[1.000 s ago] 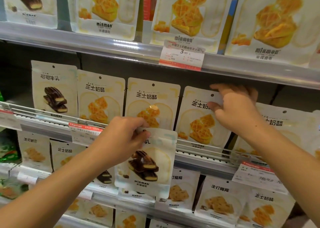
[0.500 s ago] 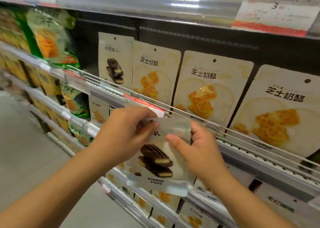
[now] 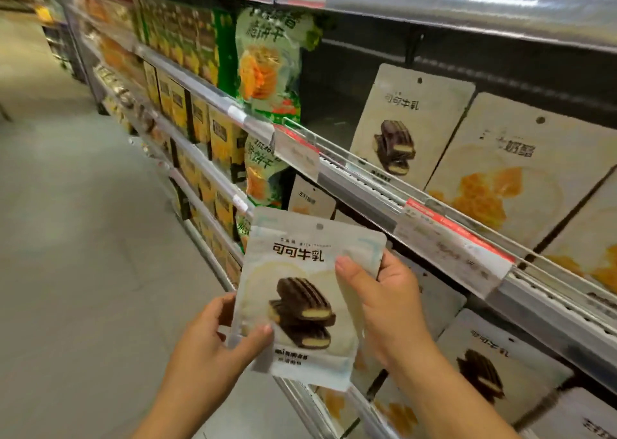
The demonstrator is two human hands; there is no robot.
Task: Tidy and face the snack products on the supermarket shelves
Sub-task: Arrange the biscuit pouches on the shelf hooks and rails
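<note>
Chocolate pouch (image 3: pixel 302 291): now lower, off the shelf rail (image 3: pixel 384 188), gripped by both left hand (image 3: pixel 213 345) and right hand (image 3: pixel 384 305); awaiting reshelving.

Grey floor (image 3: pixel 76 238) runs along metal shelving (image 3: pixel 367 184) down the aisle.

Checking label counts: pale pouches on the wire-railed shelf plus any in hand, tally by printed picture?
Chocolate picture: 2, the shelf chocolate pouch and the held chocolate pouch, gripped by left hand and right hand
Yellow picture: 2, the full yellow pouch and the edge-cut yellow pouch
Total: 4
</note>
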